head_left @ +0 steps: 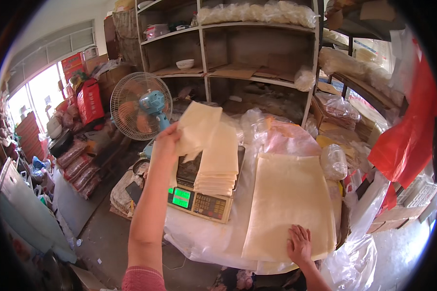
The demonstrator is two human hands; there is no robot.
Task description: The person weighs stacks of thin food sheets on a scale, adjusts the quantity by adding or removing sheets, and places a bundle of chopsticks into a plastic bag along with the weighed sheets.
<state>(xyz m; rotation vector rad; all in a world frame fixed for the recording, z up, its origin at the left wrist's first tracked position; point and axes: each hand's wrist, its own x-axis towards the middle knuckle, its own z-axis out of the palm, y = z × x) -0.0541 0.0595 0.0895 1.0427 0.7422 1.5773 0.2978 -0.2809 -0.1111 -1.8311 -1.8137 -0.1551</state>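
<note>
My left hand grips the edge of a thin cream-coloured sheet held up over a digital scale with a lit green display. On the scale's dark pan lies a stack of folded cream sheets; part of another cream piece shows at the pan's left, partly behind my forearm. To the right, a large flat pile of cream sheets lies on the plastic-covered table. My right hand rests palm down on the pile's lower right part, fingers slightly spread.
A blue electric fan stands beyond the scale, with a phone on a cloth-like pile at its near side. Wooden shelves rise behind. Clear plastic bags border the pile at right, and a red plastic bag hangs farther right.
</note>
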